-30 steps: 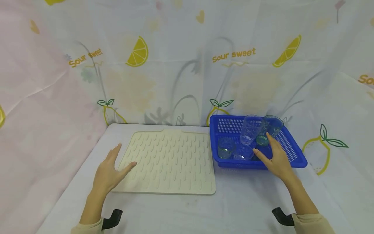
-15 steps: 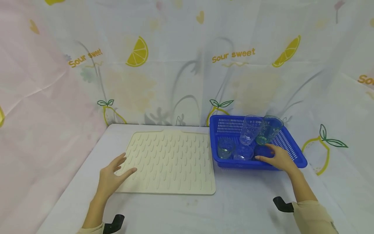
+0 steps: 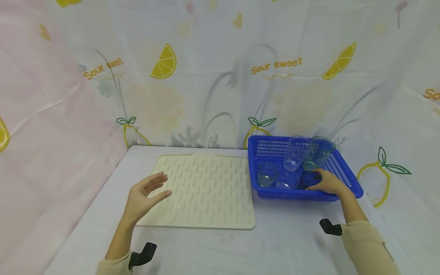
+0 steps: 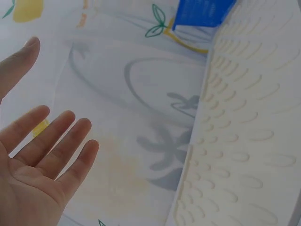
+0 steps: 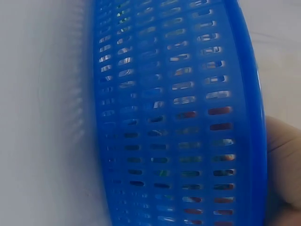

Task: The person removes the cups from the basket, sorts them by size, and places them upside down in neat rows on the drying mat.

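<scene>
My right hand [image 3: 330,184] reaches over the front rim of a blue plastic basket [image 3: 295,194]. Its thumb and fingers pinch a short dark blue glass [image 3: 307,178] in the front right part. Through the slots of the basket wall [image 5: 169,94], parts of the fingers show in the right wrist view; the glass is mostly hidden there. Beside it stand a short clear glass [image 3: 288,179] and a short greenish glass [image 3: 266,176]. Over the left side of a cream ridged mat [image 3: 206,191], my left hand [image 3: 146,194] is held with relaxed fingers and nothing in it.
Behind the short glasses, a tall clear glass [image 3: 296,152] and a tall green glass [image 3: 315,156] lean against the basket's back. A lemon-print cloth [image 3: 206,88] hangs behind the white table [image 3: 220,252]. The mat lies just left of the basket.
My right hand has lowered from above the basket's glasses onto the dark blue glass, and its fingers have closed in. The left hand has moved a little rightward over the mat.
</scene>
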`<state>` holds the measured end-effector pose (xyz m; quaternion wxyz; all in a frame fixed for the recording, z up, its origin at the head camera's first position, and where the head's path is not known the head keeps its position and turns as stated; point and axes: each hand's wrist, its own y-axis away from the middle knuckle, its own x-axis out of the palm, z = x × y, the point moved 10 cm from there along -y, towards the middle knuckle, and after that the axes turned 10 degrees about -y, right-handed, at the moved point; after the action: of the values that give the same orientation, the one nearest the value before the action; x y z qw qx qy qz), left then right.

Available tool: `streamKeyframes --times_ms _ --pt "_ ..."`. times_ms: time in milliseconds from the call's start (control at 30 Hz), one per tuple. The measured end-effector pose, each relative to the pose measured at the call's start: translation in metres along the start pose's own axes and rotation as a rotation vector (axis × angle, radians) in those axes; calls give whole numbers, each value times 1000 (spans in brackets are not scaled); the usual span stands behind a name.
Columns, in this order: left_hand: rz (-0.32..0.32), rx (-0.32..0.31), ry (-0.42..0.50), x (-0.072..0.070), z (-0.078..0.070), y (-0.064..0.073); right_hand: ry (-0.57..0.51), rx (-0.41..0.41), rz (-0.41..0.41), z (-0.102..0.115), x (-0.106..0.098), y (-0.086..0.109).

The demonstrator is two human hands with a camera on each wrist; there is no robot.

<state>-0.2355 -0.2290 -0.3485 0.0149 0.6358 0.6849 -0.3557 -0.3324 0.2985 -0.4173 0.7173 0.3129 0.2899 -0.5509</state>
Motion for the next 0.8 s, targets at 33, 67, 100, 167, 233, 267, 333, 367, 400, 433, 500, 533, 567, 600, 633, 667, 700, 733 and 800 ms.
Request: streamKeyframes --times_ms 33,67,100,167,233,267,333,367,400,433,500,533,567,600,633,667,700,733,800 --pt "1 12 4 0 -2 -1 -7 -4 -15 0 -1 0" --pt "2 24 7 1 -5 -2 -18 -9 -32 1 -3 0" --pt "4 31 12 2 -6 -3 -34 -8 -48 2 -6 1" --pt "8 46 24 4 -10 -4 -68 -6 -87 5 -11 3" --pt "9 48 36 5 -12 -5 -108 -16 -117 9 -17 6" --pt "12 50 42 6 -14 -6 -130 -28 -132 13 -20 7" --pt "20 51 50 9 -16 -7 -162 -54 -156 21 -27 10" --pt "24 53 52 10 -17 -7 -175 -68 -165 24 -30 12" --pt "28 54 56 11 -18 -8 -191 -82 -174 28 -33 15" --pt "32 56 59 13 -19 -9 -208 -96 -181 33 -35 17" --pt "39 57 64 15 -21 -10 -230 -124 -198 41 -40 20" --pt "43 57 68 17 -22 -10 -242 -137 -206 45 -42 22" --pt "47 57 70 18 -22 -11 -250 -148 -214 49 -44 23" --pt "51 56 75 20 -23 -12 -257 -158 -221 53 -46 24" --pt "55 55 76 21 -23 -12 -261 -169 -228 57 -47 25" --pt "60 52 77 22 -23 -13 -262 -179 -233 60 -47 26" --pt "64 51 77 24 -24 -13 -264 -187 -237 64 -48 26" --pt "69 50 77 25 -25 -14 -262 -194 -237 68 -48 27" --pt "78 49 76 28 -26 -15 -265 -205 -233 76 -47 29"
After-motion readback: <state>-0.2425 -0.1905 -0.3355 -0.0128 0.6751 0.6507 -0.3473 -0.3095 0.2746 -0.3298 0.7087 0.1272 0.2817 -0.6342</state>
